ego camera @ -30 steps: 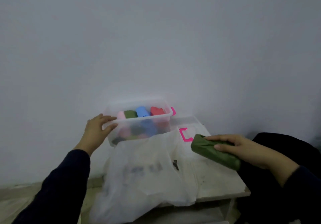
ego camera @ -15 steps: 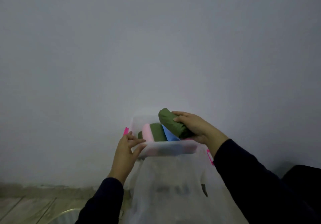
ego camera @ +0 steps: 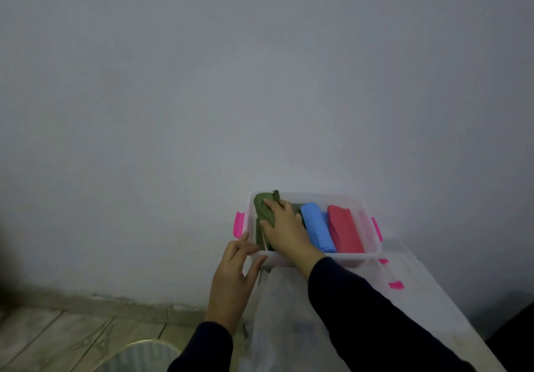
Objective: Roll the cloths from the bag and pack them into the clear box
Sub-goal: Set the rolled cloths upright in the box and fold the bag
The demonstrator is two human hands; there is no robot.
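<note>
Green roll (ego camera: 263,212) has gone from hovering over the clear box (ego camera: 371,251) half a second ago to sitting in its left end, next to the blue roll (ego camera: 317,227) and red roll (ego camera: 344,231). Right hand (ego camera: 284,231) has its grip around it, pressing it in. Left hand (ego camera: 231,279) steadies the near corner, fingers relaxed. Bag (ego camera: 284,322) lies below, so probably more to go.
</note>
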